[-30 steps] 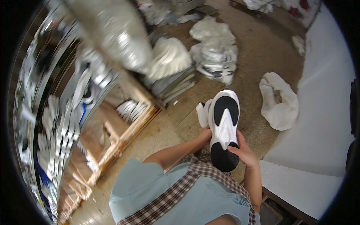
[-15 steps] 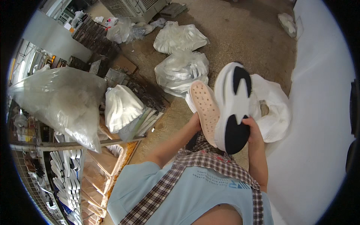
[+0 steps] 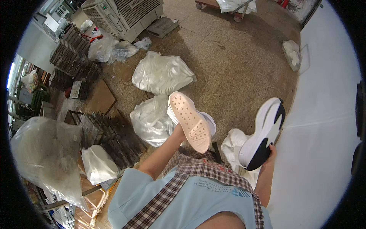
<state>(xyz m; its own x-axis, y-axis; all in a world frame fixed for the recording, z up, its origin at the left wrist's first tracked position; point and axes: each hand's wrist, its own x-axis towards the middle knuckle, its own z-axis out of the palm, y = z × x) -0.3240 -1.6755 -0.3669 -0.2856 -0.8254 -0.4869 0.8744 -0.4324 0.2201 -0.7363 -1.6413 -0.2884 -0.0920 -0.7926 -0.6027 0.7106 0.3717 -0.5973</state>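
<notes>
My left hand [image 3: 179,133] is closed on a shoe sole [image 3: 189,121] whose peach underside, dotted with small marks, faces up. Behind it, white sole parts [image 3: 209,123] stick out at the sides; how many are there is hidden. Well to the right, my right hand [image 3: 270,154] grips the lower end of a thick white shoe sole with black patches [image 3: 263,137], tilted close to the white wall. The two soles are apart. Partly behind the black-patched sole lies a white sack [image 3: 231,143].
Clear plastic bags of white soles [image 3: 164,74] lie on the floor ahead. Stacked dark slabs [image 3: 74,51] and a large vented machine [image 3: 122,17] stand at far left. A full plastic bag [image 3: 45,152] is at left; a white wall [image 3: 320,114] borders the right.
The soles, side by side before, have moved apart: the black-patched one right toward the wall, the peach one slightly left. The view has shifted, showing more floor and a cart at the far end.
</notes>
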